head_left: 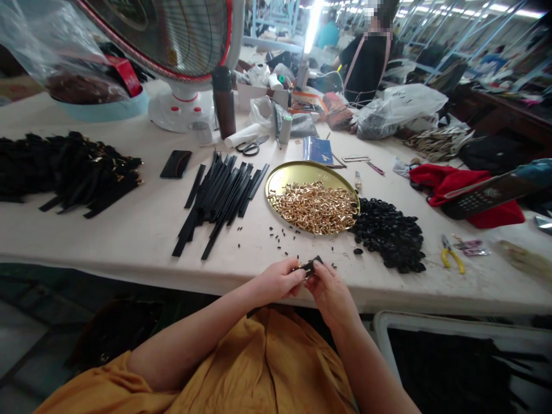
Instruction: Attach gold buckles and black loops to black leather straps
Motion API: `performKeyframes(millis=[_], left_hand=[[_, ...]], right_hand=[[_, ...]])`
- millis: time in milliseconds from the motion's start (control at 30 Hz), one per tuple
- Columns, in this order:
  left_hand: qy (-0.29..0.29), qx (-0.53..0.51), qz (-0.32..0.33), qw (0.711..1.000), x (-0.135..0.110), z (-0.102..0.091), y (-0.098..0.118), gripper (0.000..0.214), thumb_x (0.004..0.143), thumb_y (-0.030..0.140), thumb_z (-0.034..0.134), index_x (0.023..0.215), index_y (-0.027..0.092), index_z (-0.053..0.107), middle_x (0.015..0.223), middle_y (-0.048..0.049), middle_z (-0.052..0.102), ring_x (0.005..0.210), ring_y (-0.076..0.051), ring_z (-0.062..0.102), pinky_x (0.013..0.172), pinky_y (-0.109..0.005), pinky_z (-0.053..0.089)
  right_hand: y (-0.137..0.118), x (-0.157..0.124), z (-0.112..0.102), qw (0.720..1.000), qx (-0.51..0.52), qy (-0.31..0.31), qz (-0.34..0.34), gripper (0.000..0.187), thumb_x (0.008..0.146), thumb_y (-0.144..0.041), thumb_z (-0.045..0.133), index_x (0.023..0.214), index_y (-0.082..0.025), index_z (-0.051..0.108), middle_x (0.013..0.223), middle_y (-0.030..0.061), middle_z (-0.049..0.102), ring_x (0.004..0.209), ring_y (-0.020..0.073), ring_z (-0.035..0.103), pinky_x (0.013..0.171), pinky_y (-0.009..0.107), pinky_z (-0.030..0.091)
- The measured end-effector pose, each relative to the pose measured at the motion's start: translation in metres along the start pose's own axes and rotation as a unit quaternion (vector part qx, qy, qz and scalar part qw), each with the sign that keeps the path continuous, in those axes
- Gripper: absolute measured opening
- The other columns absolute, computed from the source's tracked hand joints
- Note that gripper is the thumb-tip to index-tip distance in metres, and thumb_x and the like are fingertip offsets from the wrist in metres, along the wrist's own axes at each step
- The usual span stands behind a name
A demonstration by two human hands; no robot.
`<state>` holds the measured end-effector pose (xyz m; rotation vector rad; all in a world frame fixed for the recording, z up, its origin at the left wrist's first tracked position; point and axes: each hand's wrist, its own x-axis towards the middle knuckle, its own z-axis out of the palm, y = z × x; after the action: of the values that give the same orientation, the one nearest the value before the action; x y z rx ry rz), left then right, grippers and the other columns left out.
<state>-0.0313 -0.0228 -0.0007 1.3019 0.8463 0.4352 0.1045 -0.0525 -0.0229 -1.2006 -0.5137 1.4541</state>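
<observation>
Close to the table's front edge, my left hand [281,280] and my right hand [333,292] meet, both closed on one short black strap [311,266]. A bit of gold-coloured metal shows on it by the left fingertips; the rest is covered by fingers. Just beyond my hands lies a round gold tray [288,171] bearing a heap of small gold metal fittings [317,208]. Right of the tray spreads a pile of black oval pieces [390,236]. A bundle of flat black strips [222,195] lies to the left. Tiny dark bits are scattered between the strips and my hands.
Black straps with gold fittings [81,167] are heaped at far left. A fan [181,109], dark bottle [224,103], scissors [252,146] and phone [176,164] stand or lie behind. Yellow-handled pliers [452,259] lie right. Below is a white bin [457,319]. Another person [366,63] is beyond.
</observation>
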Motion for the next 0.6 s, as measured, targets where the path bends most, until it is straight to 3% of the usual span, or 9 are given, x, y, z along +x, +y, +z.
performKeyframes(millis=[133,300,367,433,533,600], left_hand=[[0.025,-0.017,-0.021,0.999,0.001,0.006,-0.004,0.019,0.080,0.035,0.038,0.074,0.018,0.041,0.055,0.0055,0.048,0.037,-0.005,0.033,0.036,-0.017,0.025],[0.062,0.064,-0.028,0.996,0.003,0.007,-0.007,0.021,0.080,0.034,0.037,0.075,0.016,0.048,0.064,0.0021,0.057,0.041,-0.006,0.039,0.040,-0.018,0.029],[0.072,0.107,-0.026,0.991,0.002,0.007,-0.005,0.022,0.080,0.032,0.037,0.073,0.016,0.050,0.063,0.0021,0.058,0.044,-0.006,0.040,0.044,-0.019,0.030],[0.082,0.139,-0.022,0.987,0.001,0.007,-0.002,0.022,0.080,0.030,0.038,0.069,0.016,0.050,0.060,0.0024,0.056,0.047,-0.008,0.042,0.047,-0.020,0.030],[0.090,0.166,-0.010,0.982,-0.001,0.010,0.004,0.022,0.080,0.027,0.037,0.068,0.016,0.052,0.060,0.0022,0.055,0.051,-0.009,0.045,0.049,-0.021,0.031],[0.093,0.183,0.002,0.979,-0.001,0.011,0.007,0.022,0.080,0.027,0.037,0.068,0.016,0.052,0.062,0.0015,0.056,0.055,-0.011,0.047,0.052,-0.022,0.032]], right_hand=[[0.003,0.002,-0.001,0.998,0.032,-0.025,0.052,0.021,0.065,-0.036,0.067,0.066,-0.018,0.056,0.056,-0.0043,0.053,0.049,0.0092,0.047,0.048,0.022,0.042],[0.005,-0.001,-0.005,0.995,-0.080,0.008,-0.052,0.024,0.071,-0.041,0.061,0.068,-0.019,0.053,0.057,-0.0043,0.052,0.051,0.0105,0.047,0.051,0.025,0.041],[0.004,-0.003,-0.008,0.976,-0.181,0.036,-0.113,0.024,0.073,-0.041,0.059,0.068,-0.019,0.054,0.059,-0.0033,0.054,0.056,0.0117,0.049,0.057,0.026,0.041],[0.001,-0.004,-0.010,0.954,-0.261,0.024,-0.142,0.023,0.074,-0.040,0.058,0.071,-0.018,0.054,0.062,-0.0017,0.056,0.061,0.0135,0.052,0.060,0.027,0.041],[-0.003,-0.006,-0.012,0.934,-0.322,-0.005,-0.155,0.019,0.075,-0.038,0.057,0.075,-0.018,0.054,0.067,-0.0002,0.058,0.064,0.0151,0.053,0.060,0.028,0.041],[-0.004,-0.005,-0.012,0.903,-0.379,0.021,-0.201,0.017,0.076,-0.035,0.056,0.073,-0.019,0.053,0.068,0.0005,0.056,0.064,0.0154,0.052,0.060,0.028,0.040]])
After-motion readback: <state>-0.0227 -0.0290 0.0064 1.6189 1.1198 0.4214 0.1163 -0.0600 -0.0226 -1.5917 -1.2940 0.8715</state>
